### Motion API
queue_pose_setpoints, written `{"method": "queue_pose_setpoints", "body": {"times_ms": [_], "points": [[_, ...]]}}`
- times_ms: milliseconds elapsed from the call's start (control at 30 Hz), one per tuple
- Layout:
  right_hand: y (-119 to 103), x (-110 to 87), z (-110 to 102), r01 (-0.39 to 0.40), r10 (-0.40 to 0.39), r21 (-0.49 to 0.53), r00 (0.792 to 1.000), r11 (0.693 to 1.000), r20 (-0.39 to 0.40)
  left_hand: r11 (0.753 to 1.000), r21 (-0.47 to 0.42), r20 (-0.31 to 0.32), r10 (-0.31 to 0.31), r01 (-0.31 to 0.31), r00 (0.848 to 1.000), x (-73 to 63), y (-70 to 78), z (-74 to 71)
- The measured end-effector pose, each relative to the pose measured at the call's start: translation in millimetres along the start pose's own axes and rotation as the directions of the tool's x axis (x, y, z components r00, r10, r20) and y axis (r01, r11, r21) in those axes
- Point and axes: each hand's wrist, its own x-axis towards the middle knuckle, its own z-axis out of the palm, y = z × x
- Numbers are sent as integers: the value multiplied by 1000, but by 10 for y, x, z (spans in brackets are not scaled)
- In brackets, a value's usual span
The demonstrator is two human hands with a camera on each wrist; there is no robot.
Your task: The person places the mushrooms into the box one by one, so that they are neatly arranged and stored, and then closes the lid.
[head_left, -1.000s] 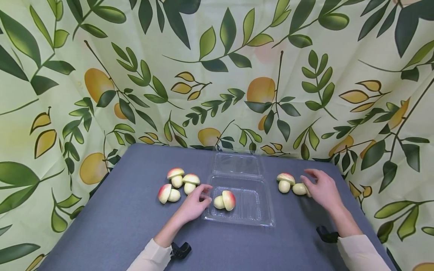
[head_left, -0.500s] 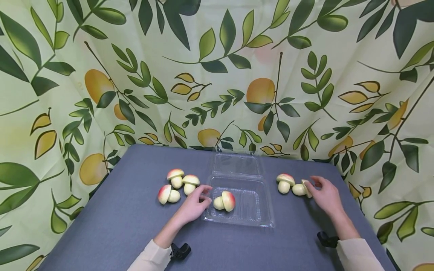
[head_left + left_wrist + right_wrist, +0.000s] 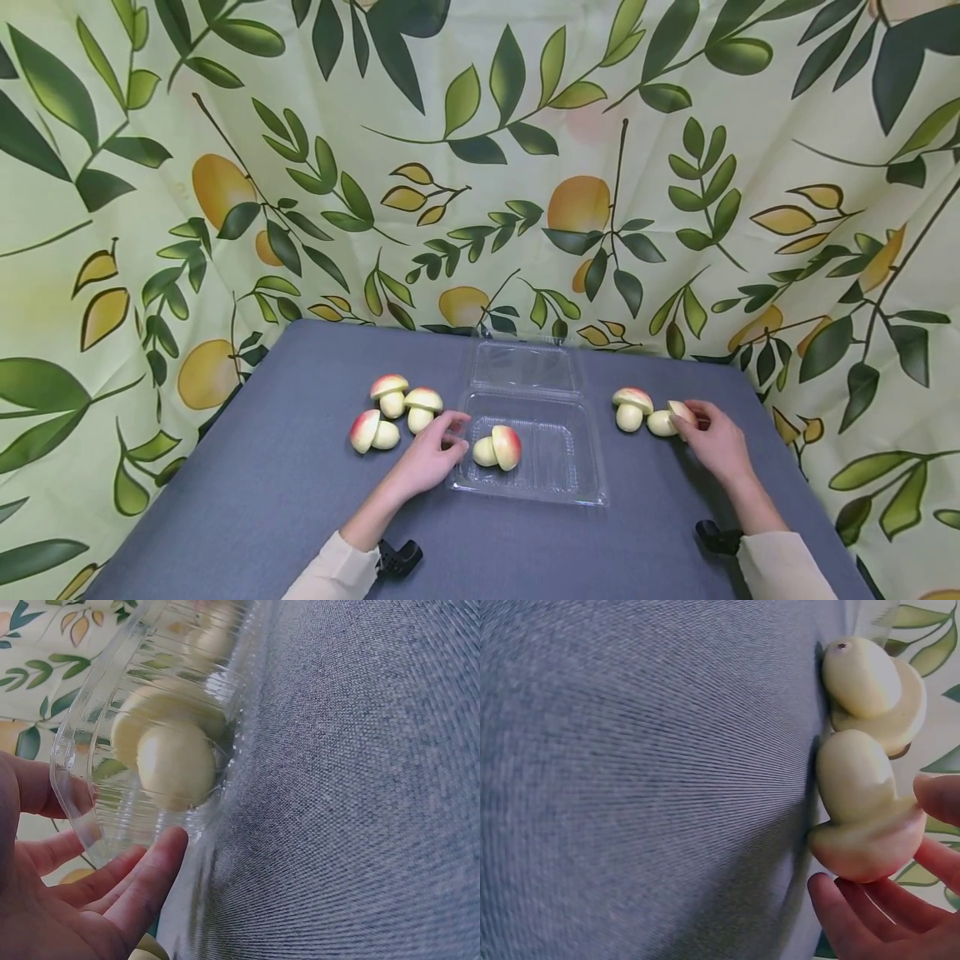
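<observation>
In the head view my right hand (image 3: 718,442) pinches the cap of a toy mushroom (image 3: 859,799), cream with a pink-red cap, lying on its side. Its thumb is on the cap's edge, with fingers curved round the other side. A second toy mushroom (image 3: 630,408) lies right beside that one. My left hand (image 3: 429,457) rests at the left rim of a clear plastic clamshell container (image 3: 577,442), fingers relaxed against its side. Inside the container, toward its left, lies another toy mushroom (image 3: 498,448). In the left wrist view, part of the hand shows through the plastic wall.
Left of the container, three more toy mushrooms (image 3: 390,412) sit in a cluster on the grey-blue table (image 3: 300,517). The container's lid (image 3: 525,365) lies folded back behind it. A leaf-and-fruit patterned cloth (image 3: 480,167) hangs behind the table.
My right hand has come down and slightly toward me, and its thumb and fingers have closed round the mushroom's cap. The left hand and container have stayed put.
</observation>
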Motion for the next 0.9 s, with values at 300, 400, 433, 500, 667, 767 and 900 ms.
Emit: {"method": "queue_pose_setpoints", "body": {"times_ms": [300,400,433,500,667,767,900], "points": [[63,-31,32,-27,28,39,999,999,-22,1000,8,-4,12,-12,1000,-12,-4,12],[64,-41,24,-24,25,41,1000,999,-15,1000,11,-2,9,-9,1000,-12,-2,15],[60,-45,18,-21,21,41,1000,999,-11,1000,12,-3,8,-8,1000,-11,0,15],[49,-50,5,-16,16,39,1000,999,4,1000,15,-3,-1,1,1000,-8,4,14],[2,-75,-31,2,-3,26,999,1000,47,1000,16,-4,-8,8,1000,-1,2,8],[-40,-96,-52,17,-18,27,998,1000,52,1000,16,-1,-6,6,1000,3,-1,5],[-134,-137,-78,37,-38,38,998,999,40,1000,18,-2,-5,5,1000,5,-1,3]]}}
